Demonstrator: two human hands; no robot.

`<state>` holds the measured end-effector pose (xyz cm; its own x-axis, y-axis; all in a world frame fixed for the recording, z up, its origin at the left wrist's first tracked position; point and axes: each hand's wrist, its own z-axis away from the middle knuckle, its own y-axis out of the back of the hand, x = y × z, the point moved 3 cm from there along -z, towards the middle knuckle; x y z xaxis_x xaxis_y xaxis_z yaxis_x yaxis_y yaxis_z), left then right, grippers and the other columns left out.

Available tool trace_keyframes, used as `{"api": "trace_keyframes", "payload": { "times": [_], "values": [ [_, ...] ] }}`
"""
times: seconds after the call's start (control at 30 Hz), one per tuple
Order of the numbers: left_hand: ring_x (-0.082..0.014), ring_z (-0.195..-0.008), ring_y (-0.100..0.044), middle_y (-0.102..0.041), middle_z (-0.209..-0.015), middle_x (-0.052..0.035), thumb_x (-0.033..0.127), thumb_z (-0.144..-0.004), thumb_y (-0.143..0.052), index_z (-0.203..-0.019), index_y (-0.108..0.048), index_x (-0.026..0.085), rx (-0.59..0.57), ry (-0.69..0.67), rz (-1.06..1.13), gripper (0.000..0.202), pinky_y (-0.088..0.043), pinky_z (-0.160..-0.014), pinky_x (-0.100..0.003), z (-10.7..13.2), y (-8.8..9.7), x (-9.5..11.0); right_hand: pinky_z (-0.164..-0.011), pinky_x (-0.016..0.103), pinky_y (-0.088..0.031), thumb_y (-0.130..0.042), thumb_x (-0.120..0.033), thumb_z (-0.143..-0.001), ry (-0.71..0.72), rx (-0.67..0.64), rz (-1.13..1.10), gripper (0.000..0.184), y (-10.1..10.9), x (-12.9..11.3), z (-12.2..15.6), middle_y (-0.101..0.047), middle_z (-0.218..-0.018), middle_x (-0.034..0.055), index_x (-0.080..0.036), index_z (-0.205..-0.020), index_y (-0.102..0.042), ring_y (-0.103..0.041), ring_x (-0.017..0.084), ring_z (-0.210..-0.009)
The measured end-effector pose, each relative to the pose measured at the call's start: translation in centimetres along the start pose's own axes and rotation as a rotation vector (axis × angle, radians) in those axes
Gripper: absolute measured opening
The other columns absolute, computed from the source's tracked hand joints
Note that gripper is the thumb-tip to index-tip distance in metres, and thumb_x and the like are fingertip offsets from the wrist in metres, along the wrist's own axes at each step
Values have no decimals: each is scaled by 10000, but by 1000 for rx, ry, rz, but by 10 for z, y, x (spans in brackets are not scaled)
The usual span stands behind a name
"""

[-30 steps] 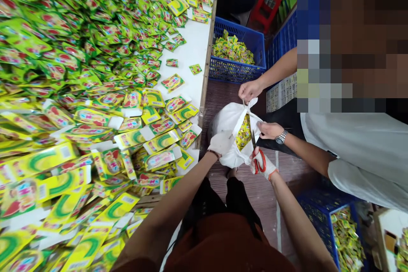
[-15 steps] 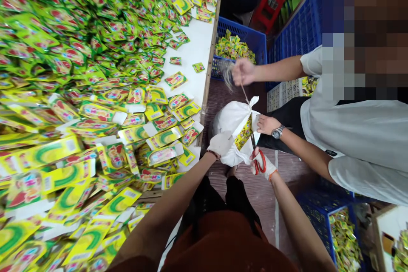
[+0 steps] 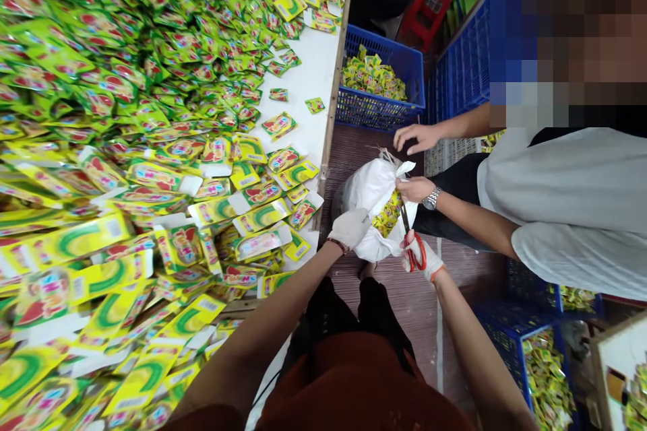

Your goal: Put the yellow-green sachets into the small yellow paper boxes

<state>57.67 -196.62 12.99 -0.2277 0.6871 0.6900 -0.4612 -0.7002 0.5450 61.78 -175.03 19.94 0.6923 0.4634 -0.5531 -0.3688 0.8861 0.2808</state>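
A white sack [image 3: 371,182] bulges on the floor between me and a co-worker, its side open on small yellow packets [image 3: 388,214]. My left hand [image 3: 350,227], in a white glove, grips the sack's near-left side, fingers closed on the fabric by the opening. In my gloved right hand [image 3: 429,259] are red-handled scissors [image 3: 417,253], blades pointing up along the opening's right edge. A co-worker's watch-wearing hand [image 3: 415,190] holds the right edge of the sack. Their other hand [image 3: 417,138] hovers above with fingers spread, near string [image 3: 388,155] on the sack's top.
To the left, a white table [image 3: 311,74] bears heaps of green sachets [image 3: 176,34] and yellow cartons [image 3: 166,242]. A blue crate [image 3: 377,108] of packets stands beyond the sack. More blue crates [image 3: 510,330] are at lower right. A red stool [image 3: 427,7] stands at the back.
The co-worker's far hand has let go of the string and moved right and down, its fingers now spread. Their watch hand has shifted slightly up. My hands stay nearly in place.
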Motion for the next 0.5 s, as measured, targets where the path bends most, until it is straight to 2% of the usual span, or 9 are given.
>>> {"api": "trace_keyframes", "payload": {
  "times": [0.1, 0.2, 0.37, 0.5],
  "values": [
    [-199, -993, -647, -690, -1080, -101, 441, -976, -540, -1095, -664, 145, -2, -5, -15, 342, -512, -930, -394, 1, 4, 6, -387, 274, -394, -368, -678, -939, -91, -24, -99, 489, 1, -5, 1, -442, -507, -33, -224, -817, -503, -532, 160, -391],
    [-195, -965, -660, -707, -1003, -109, 351, -995, -493, -1041, -686, 134, 9, -4, -36, 294, -507, -909, -349, -1, 7, 11, -390, 258, -381, -431, -678, -921, -120, -26, -159, 475, 0, -8, 3, -447, -513, -44, -219, -826, -505, -524, 144, -395],
    [-202, -1006, -640, -671, -1118, -96, 458, -965, -561, -1133, -640, 138, 43, -26, -54, 369, -518, -934, -417, -1, 11, 14, -381, 275, -389, -515, -714, -855, -114, -28, -206, 486, 1, -9, 3, -443, -500, -50, -230, -815, -498, -504, 152, -388],
    [-207, -996, -644, -668, -1105, -108, 342, -987, -485, -1112, -634, 156, 77, -30, -75, 269, -513, -908, -365, 7, 10, 22, -405, 286, -410, -504, -749, -832, -73, -14, -246, 508, 3, -10, 2, -449, -515, -52, -241, -839, -482, -516, 163, -420]
  ]
}}
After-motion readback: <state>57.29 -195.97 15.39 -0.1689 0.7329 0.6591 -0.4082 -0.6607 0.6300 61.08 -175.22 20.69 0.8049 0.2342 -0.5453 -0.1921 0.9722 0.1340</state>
